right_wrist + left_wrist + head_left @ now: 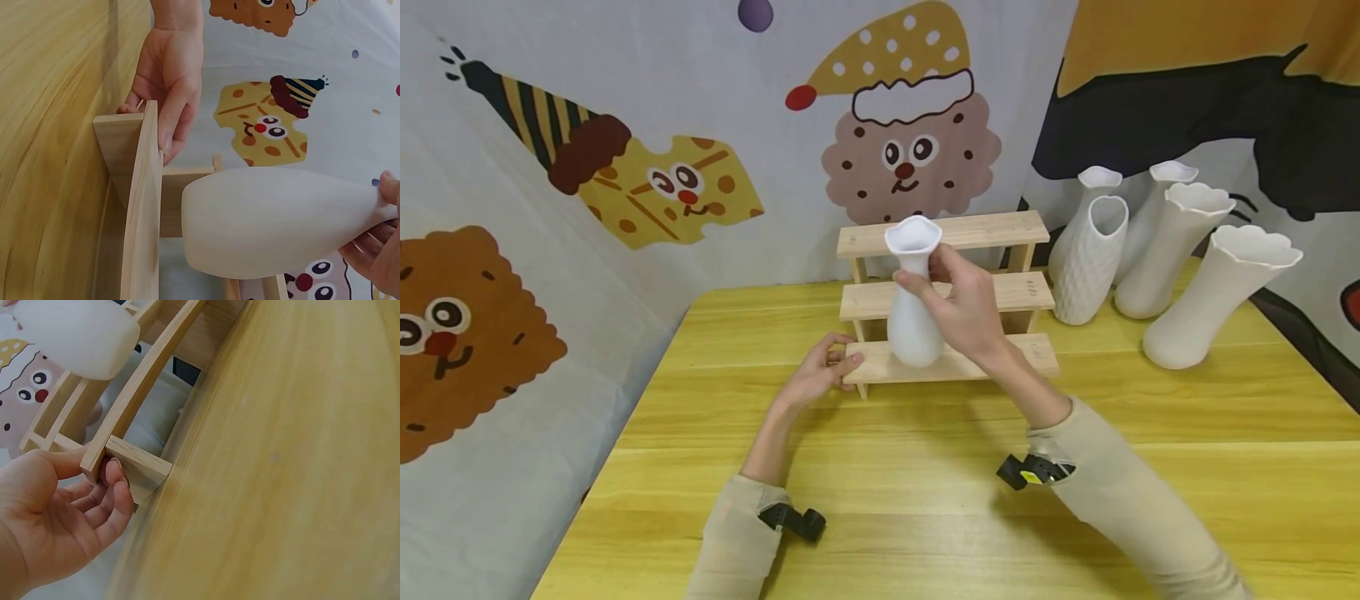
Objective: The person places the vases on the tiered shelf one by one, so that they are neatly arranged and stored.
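A white vase (914, 321) with a wavy rim is upright in my right hand (964, 302), which grips it round the narrow neck. In the right wrist view the vase (269, 222) hangs a little above the lowest step, its base apart from the wood. A three-step wooden shelf (951, 367) stands on the table below and behind the vase. My left hand (818, 371) pinches the left end of the lowest step, thumb on top and fingers curled underneath, as the left wrist view shows the hand (69, 512) doing.
To the right of the shelf stand several white vases, among them a textured one (1081, 271) and a scalloped one (1217, 300) nearest the front. The yellow wood-grain table (917, 500) extends towards me. Behind it hangs a cloth with cartoon prints (790, 183).
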A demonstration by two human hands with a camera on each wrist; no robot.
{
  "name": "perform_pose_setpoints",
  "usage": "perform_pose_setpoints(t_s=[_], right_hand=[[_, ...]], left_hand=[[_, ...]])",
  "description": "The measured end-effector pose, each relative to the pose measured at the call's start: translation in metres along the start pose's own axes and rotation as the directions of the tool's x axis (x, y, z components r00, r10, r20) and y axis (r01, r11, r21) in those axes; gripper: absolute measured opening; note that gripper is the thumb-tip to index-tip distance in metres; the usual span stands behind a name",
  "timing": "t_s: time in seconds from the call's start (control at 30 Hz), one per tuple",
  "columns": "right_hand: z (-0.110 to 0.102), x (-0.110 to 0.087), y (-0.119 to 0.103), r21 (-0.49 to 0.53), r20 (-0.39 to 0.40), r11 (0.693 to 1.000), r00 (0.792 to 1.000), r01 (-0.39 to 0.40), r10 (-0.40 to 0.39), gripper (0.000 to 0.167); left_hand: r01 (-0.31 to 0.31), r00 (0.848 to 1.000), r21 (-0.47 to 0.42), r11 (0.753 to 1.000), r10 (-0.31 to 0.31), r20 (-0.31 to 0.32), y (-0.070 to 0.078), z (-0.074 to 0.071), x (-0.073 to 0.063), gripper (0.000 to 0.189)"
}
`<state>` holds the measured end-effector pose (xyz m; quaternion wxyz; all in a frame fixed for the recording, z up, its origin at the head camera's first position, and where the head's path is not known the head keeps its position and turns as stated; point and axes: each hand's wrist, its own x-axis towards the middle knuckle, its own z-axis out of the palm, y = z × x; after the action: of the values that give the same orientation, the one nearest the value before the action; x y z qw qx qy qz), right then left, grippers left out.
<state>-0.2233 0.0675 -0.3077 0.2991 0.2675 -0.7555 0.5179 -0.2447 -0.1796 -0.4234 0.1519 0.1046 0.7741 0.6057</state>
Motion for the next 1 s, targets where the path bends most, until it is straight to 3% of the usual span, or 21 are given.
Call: perform_pose_setpoints(t_s=[0.47, 1.0], right_hand=[[0.021, 0.003, -0.002, 0.039, 0.058, 0.998, 0.997, -0.057, 0.054, 0.03], [0.038, 0.002, -0.002, 0.039, 0.108, 0.997, 0.993, -0.061, 0.056, 0.032]], left_hand=[[-0.012, 1.0, -0.007, 1.0, 0.012, 0.014, 0.001, 0.0, -0.003, 0.046], [-0.02, 1.0, -0.015, 1.0, 0.02, 0.024, -0.001, -0.002, -0.001, 0.04]])
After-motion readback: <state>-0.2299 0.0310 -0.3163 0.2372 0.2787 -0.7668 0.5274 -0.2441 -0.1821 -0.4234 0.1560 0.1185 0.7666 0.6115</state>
